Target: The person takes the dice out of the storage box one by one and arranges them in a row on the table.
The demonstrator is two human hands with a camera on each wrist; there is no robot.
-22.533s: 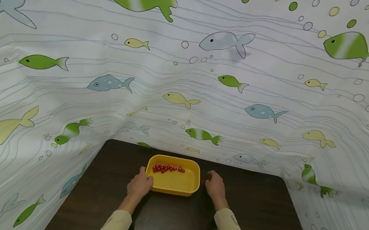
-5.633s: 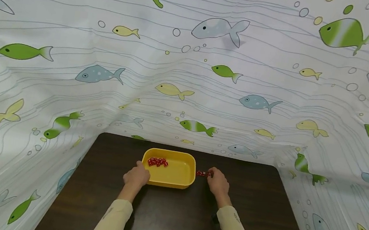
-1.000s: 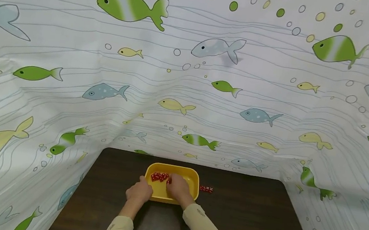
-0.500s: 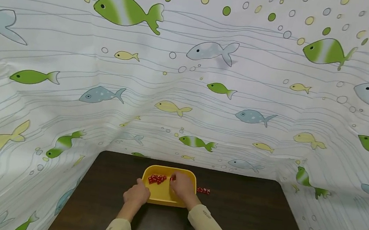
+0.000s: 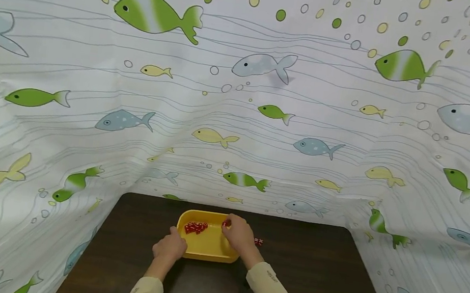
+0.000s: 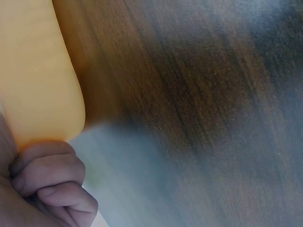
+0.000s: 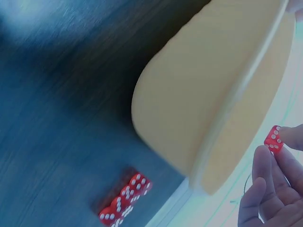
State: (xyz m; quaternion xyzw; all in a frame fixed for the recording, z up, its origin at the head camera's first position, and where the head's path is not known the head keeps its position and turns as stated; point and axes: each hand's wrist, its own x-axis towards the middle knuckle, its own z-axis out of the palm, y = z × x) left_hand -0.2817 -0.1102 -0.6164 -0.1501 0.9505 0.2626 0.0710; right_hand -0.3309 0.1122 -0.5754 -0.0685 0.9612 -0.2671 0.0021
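Observation:
A shallow yellow tray stands on the dark table, with a cluster of red dice in its left part. My left hand grips the tray's front left corner; in the left wrist view its fingers are curled against the tray's wall. Between thumb and fingertips, my right hand pinches one red die with white dots, held up over the tray's right side. Just outside the right wall, a short row of red dice lies on the table, partly hidden by the right hand in the head view.
The dark wood-grain table stretches out on both sides of the tray. A white sheet printed with fish and bubbles rises behind the table and along both sides.
Over the last second my right hand has lifted a die from the tray and moved right. The row beside the tray has grown since the oldest frame, while the cluster has shrunk.

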